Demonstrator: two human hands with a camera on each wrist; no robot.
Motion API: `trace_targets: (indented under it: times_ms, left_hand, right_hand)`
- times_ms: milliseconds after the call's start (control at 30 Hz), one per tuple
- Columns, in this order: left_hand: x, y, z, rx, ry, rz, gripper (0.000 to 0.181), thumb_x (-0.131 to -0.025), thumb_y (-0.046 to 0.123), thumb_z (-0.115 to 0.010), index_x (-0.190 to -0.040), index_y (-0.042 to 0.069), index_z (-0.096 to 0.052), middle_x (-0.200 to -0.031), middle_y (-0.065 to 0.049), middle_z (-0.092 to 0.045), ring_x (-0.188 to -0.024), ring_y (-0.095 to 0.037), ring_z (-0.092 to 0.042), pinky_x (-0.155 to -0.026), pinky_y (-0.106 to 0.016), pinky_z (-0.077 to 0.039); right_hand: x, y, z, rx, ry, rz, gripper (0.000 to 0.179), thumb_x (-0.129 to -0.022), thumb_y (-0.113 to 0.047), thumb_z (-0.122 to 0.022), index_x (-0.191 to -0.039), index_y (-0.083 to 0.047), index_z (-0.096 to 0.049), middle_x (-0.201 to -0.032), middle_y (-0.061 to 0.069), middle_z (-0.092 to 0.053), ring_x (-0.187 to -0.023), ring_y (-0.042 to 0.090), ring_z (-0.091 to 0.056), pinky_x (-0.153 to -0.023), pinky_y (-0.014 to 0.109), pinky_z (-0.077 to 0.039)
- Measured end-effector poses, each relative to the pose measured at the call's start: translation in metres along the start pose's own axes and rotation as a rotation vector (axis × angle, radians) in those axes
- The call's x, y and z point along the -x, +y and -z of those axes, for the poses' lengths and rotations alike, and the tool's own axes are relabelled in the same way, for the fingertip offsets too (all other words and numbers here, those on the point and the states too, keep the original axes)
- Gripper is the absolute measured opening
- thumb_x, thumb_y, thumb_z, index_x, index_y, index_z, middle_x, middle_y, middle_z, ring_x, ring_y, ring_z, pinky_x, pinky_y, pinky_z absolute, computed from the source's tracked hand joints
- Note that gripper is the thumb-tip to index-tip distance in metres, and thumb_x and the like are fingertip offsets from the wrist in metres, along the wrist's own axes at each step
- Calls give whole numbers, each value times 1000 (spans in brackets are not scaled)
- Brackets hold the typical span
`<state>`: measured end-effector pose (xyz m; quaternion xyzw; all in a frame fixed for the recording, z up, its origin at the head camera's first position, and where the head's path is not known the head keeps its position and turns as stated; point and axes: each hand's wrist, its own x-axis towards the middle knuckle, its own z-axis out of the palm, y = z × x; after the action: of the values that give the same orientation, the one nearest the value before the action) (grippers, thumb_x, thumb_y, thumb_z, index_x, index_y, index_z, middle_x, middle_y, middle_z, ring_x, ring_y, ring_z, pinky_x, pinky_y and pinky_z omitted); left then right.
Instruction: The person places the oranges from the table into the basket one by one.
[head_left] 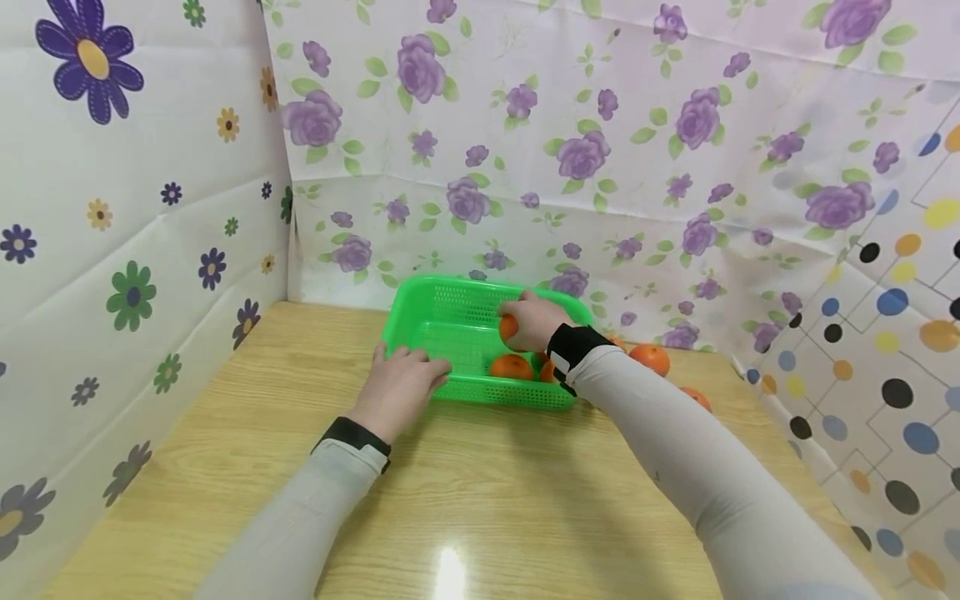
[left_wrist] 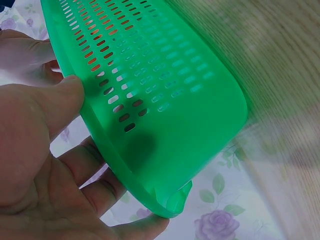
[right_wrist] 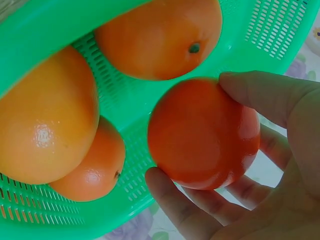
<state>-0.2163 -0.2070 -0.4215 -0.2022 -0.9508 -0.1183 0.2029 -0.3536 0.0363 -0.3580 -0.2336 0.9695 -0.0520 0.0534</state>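
Observation:
A green plastic basket with slotted walls stands on the table. My left hand grips its near left rim, the thumb on the outer side and the other fingers over the rim. My right hand holds an orange above the basket floor, between the thumb and curled fingers. Below it in the basket lie three more: one orange by the near wall, a paler orange and a smaller-looking orange partly behind it. The right hand and wrist hide part of the basket's right end in the head view.
To the right of the basket, another orange and one more orange lie on the wooden table, the latter partly behind my right forearm. A flowered cloth hangs behind the basket; patterned sheets stand at left and right.

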Motion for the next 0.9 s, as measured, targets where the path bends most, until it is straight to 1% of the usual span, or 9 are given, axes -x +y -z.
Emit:
trace_targets:
  times_ms: [167, 367, 500, 633, 733, 800, 900]
  left_hand:
    - [1, 0, 0, 2, -8, 2, 17, -108, 29, -72, -121, 22, -81, -112, -8, -79, -109, -38, -71, -116, -83, -36]
    - [1, 1, 1, -5, -14, 9, 19, -108, 30, -73, -123, 21, -81, -112, -9, -79, -109, -38, -71, -116, -82, -37]
    - [2, 1, 0, -10, -14, 9, 18, -108, 29, -73, -122, 21, -81, -112, -8, -79, -109, -38, -71, -116, -82, -37]
    - [1, 1, 0, -11, -20, 13, 17, -108, 29, -73, -122, 22, -80, -113, -8, -79, -110, -38, -71, -116, -82, -37]
    - [0, 1, 0, -12, -23, 12, 16, -108, 28, -74, -122, 21, -80, -112, -8, -79, -109, -38, -71, -117, -82, -36]
    - [-1, 1, 1, -10, -24, 14, 16, -108, 27, -75, -122, 22, -81, -112, -8, -79, -109, -38, -71, -117, -82, -36]
    - [-1, 1, 1, -11, -23, 15, 17, -107, 27, -75, -122, 22, -81, -112, -8, -79, -109, -38, -71, -118, -82, -35]
  right_hand:
    - [-10, 8, -10, 26, 0, 37, 59, -96, -10, -74, -154, -19, -66, -142, 22, -55, -96, 35, -63, -78, 45, -56]
    - [-17, 14, -17, 54, -26, 55, 61, -93, -2, -69, -151, -21, -70, -142, 22, -56, -87, 30, -58, -68, 39, -47]
    - [-18, 15, -19, 48, -42, 58, 61, -93, 0, -69, -151, -19, -70, -144, 22, -56, -86, 29, -56, -66, 37, -44]
    - [-16, 14, -19, 50, -66, 62, 52, -98, -3, -68, -148, -15, -72, -146, 21, -56, -91, 29, -57, -70, 37, -43]
    - [-13, 13, -19, 66, -75, 58, 44, -103, -9, -67, -147, -15, -73, -143, 19, -57, -95, 29, -57, -74, 39, -44]
    - [-13, 12, -20, 74, -77, 54, 42, -105, -12, -67, -147, -16, -73, -141, 18, -59, -97, 31, -58, -76, 40, -45]
    - [-12, 12, -22, 77, -80, 55, 42, -107, -13, -66, -148, -17, -72, -146, 18, -58, -104, 34, -61, -82, 43, -49]
